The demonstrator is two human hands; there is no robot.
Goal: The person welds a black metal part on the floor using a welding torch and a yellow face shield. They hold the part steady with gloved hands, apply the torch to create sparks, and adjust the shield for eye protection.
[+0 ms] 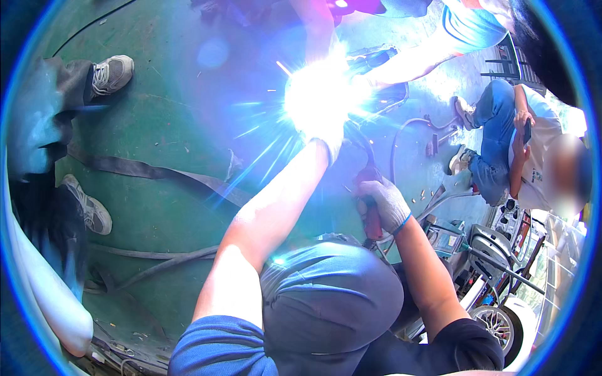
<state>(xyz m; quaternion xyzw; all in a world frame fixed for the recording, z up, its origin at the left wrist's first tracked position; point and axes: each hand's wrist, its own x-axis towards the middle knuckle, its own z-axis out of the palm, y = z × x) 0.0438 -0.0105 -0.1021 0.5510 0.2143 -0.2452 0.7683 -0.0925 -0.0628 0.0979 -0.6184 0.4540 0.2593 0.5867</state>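
A blinding welding arc [316, 94] with blue glare fills the upper middle and hides much of a dark metal workpiece [389, 91]. My left hand [323, 141], in a pale glove, reaches into the glare; its fingers are hidden. Lower right, my right hand [382, 200], in a grey knit glove, grips a red-handled tool [370, 219] with a dark hose attached. A co-worker's bare arm [414, 66] reaches into the glare from the upper right, and another arm [320, 28] comes from the top.
A seated person [492, 138] holds a dark object at right. Another person's shoes [110, 75] stand at left. Straps [157, 172] and hoses [407, 125] lie on the green floor [150, 113]. Metal equipment [486, 247] and a wheel [495, 326] are at lower right.
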